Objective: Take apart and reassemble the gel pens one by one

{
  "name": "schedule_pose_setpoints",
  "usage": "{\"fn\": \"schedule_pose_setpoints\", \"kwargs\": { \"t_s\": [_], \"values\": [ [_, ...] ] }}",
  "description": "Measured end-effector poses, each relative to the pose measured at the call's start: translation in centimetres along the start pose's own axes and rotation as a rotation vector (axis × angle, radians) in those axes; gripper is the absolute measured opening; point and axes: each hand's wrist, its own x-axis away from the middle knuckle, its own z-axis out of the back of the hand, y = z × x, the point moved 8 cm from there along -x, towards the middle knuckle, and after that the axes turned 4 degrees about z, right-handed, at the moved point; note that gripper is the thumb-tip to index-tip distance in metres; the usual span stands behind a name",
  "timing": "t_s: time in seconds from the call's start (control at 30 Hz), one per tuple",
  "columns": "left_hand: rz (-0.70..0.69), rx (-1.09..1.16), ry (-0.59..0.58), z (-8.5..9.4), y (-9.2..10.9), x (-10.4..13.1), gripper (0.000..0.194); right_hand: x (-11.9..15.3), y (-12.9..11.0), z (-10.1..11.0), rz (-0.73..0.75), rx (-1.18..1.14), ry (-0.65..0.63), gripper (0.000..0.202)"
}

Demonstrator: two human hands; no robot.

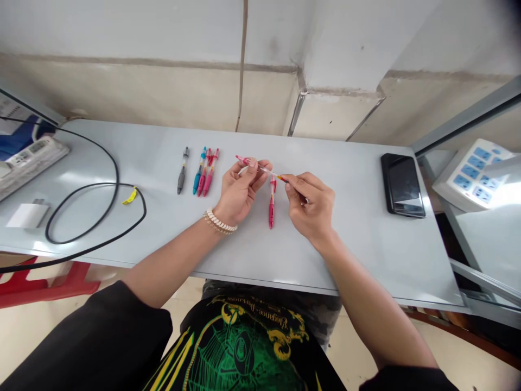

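My left hand is closed around a pink and clear pen barrel, whose pink end sticks out to the upper left. My right hand pinches the dark end of a thin pen refill. The refill's clear length runs left toward the barrel; whether its tip sits inside is hidden by my left fingers. Below, between both hands, a pink pen lies on the table. Left of my left hand lie a grey pen, a teal pen and two pink pens side by side.
The grey table meets a wall at the back. A black device with a dark screen lies at right, beside a white socket block. At left are a looped black cable, a white plug adapter and a power strip.
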Motion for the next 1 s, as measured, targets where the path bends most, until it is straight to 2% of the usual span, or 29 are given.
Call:
{"fn": "schedule_pose_setpoints", "kwargs": {
  "t_s": [0.13, 0.23, 0.3, 0.4, 0.43, 0.5, 0.57, 0.67, 0.83, 0.93, 1.0],
  "values": [
    [-0.006, -0.071, -0.056, -0.6, -0.6, 0.6, 0.028, 0.2, -0.5, -0.4, 0.024, 0.018, 0.014, 0.019],
    [0.058, -0.066, -0.045, -0.7, -1.7, 1.0, 0.027, 0.5, -0.7, -0.6, 0.032, 0.022, 0.034, 0.028],
    [0.067, -0.041, -0.039, -0.6, -2.0, 1.1, 0.027, 0.7, -0.9, -0.7, 0.055, -0.004, 0.042, 0.028],
    [0.048, -0.021, -0.045, -0.6, -1.9, 1.0, 0.026, 0.8, 0.0, -0.8, -0.03, -0.049, 0.035, 0.01],
    [0.04, -0.028, -0.05, -0.7, -1.8, 1.0, 0.026, 0.8, 0.5, -0.8, -0.097, -0.069, 0.023, 0.009],
    [0.03, -0.051, -0.052, -0.7, -1.6, 0.8, 0.026, 0.8, 1.3, -0.8, -0.19, -0.104, 0.011, 0.022],
    [0.019, -0.055, -0.033, -0.5, -1.4, 0.7, 0.026, 0.5, 1.0, -0.6, -0.141, -0.097, 0.005, 0.028],
    [-0.002, -0.039, -0.013, -0.2, -1.0, 0.5, 0.022, 0.2, 0.4, -0.4, -0.045, -0.03, -0.022, 0.016],
    [-0.012, -0.021, -0.019, -0.3, -0.9, 0.5, 0.018, 0.0, 0.6, 0.0, -0.079, -0.036, -0.021, 0.022],
    [-0.008, -0.052, 0.005, -0.2, -0.8, 0.6, 0.021, 0.2, 1.3, 0.0, -0.172, -0.044, -0.039, 0.028],
    [-0.014, -0.069, 0.011, -0.2, -0.7, 0.6, 0.021, 0.2, 1.3, 0.0, -0.182, -0.063, -0.029, 0.028]
  ]
}}
